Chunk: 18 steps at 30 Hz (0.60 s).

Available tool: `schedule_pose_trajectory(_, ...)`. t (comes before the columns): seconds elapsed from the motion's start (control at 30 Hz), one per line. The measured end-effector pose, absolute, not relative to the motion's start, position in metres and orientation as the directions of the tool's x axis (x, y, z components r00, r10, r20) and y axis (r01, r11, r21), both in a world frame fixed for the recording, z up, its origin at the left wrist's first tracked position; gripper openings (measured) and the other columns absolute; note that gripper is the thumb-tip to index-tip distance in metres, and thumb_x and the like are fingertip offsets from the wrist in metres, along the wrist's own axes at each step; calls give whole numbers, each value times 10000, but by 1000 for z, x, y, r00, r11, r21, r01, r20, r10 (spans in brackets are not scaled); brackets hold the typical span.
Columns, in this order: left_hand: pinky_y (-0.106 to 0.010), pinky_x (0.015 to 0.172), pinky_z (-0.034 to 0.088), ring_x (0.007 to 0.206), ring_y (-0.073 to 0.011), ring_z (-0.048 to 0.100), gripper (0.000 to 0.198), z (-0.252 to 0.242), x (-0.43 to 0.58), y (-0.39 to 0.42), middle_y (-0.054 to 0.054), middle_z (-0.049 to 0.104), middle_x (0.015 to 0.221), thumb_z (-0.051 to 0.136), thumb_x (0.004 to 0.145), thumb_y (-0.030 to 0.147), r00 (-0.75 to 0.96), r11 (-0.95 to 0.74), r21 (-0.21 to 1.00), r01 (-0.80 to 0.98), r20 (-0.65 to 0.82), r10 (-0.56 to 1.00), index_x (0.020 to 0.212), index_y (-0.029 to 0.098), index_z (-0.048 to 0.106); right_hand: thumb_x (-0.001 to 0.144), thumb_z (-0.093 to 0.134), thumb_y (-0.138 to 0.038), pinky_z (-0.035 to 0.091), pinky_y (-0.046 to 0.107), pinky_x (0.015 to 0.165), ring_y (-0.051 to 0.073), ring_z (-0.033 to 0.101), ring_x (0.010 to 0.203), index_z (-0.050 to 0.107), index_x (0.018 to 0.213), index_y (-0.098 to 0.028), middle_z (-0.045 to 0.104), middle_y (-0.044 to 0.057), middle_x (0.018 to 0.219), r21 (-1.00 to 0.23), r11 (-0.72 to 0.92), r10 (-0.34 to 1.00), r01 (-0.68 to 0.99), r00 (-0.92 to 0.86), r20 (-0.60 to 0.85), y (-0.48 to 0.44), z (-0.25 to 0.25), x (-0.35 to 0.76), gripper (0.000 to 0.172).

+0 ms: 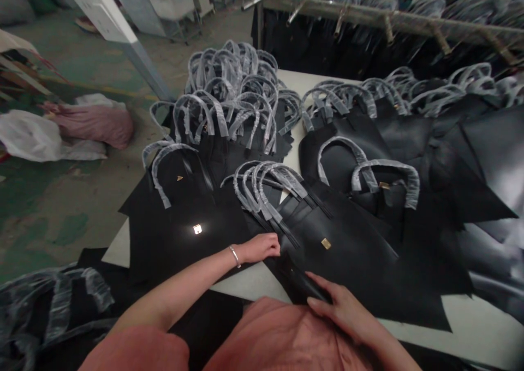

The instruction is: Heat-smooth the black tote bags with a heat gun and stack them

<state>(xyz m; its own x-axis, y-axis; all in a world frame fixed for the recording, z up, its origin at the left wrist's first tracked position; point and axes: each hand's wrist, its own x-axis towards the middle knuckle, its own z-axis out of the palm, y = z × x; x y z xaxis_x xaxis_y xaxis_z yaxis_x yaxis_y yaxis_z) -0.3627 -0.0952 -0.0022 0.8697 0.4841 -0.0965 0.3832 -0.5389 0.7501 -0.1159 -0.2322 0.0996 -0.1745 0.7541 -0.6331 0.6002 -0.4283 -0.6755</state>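
Right hand [344, 311] is held open on a black leather tote [347, 256] at the table [249, 283] edge, left hand [257, 248] laid loosely by film-wrapped handles [270, 191], nothing clamped; flat contact suits smooth panels.

Single head-worn view, facing forward and down, close above the surface [249, 286], left hand [257, 248] and right hand [344, 311] low in frame, floor [49, 218] beyond its left edge
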Motion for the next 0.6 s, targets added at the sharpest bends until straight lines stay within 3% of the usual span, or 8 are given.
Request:
schedule_pose_trajectory(0.1, -195, 723, 434, 791, -98, 542, 156, 3, -372, -91, -15, 539, 911, 494, 944, 195, 846, -485, 780, 396, -105, 522, 863, 141, 615, 759, 639, -451, 392, 425, 1066, 295, 557, 1216, 571, 1335, -269, 671, 23, 1241, -680, -447, 764, 581, -147, -628, -233, 98, -116, 607)
schedule_pose_trajectory(0.17, -203, 741, 436, 819, -104, 542, 85, 4, -376, -93, -25, 540, 991, 561, 916, 208, 845, -479, 783, 397, -108, 524, 949, 155, 619, 757, 638, -438, 400, 423, 1057, 294, 564, 1204, 571, 1335, -263, 680, 27, 1223, -675, -454, 759, 581, -145, -635, -233, 98, -116, 608)
schedule_pose_trajectory(0.23, -215, 763, 428, 858, -118, 533, 139, 2, -377, -96, -26, 530, 1049, 643, 869, 211, 855, -498, 771, 397, -113, 506, 1003, 183, 620, 757, 639, -431, 404, 425, 1051, 297, 566, 1202, 565, 1341, -257, 684, 32, 1215, -671, -457, 749, 584, -153, -644, -232, 98, -116, 614)
schedule_pose_trajectory(0.37, -242, 784, 411, 863, -147, 496, 68, -4, -370, -100, -21, 510, 955, 664, 854, 222, 874, -539, 740, 402, -136, 466, 835, 174, 619, 754, 640, -426, 393, 434, 1062, 302, 554, 1221, 571, 1334, -257, 672, 34, 1241, -665, -460, 747, 589, -149, -648, -231, 97, -116, 608)
schedule_pose_trajectory(0.43, -247, 780, 410, 831, -147, 483, 144, -6, -366, -99, -20, 498, 902, 656, 861, 240, 878, -535, 742, 404, -149, 456, 755, 162, 597, 759, 640, -424, 380, 426, 1078, 298, 545, 1236, 570, 1336, -248, 639, 40, 1294, -665, -447, 747, 599, -160, -646, -231, 96, -115, 607)
schedule_pose_trajectory(0.6, -226, 744, 412, 784, -125, 488, 188, 1, -366, -90, -15, 505, 886, 637, 878, 286, 869, -461, 794, 395, -160, 469, 753, 155, 591, 782, 646, -419, 349, 402, 1111, 273, 518, 1275, 539, 1362, -231, 568, 55, 1378, -655, -427, 726, 623, -195, -659, -232, 95, -114, 619)
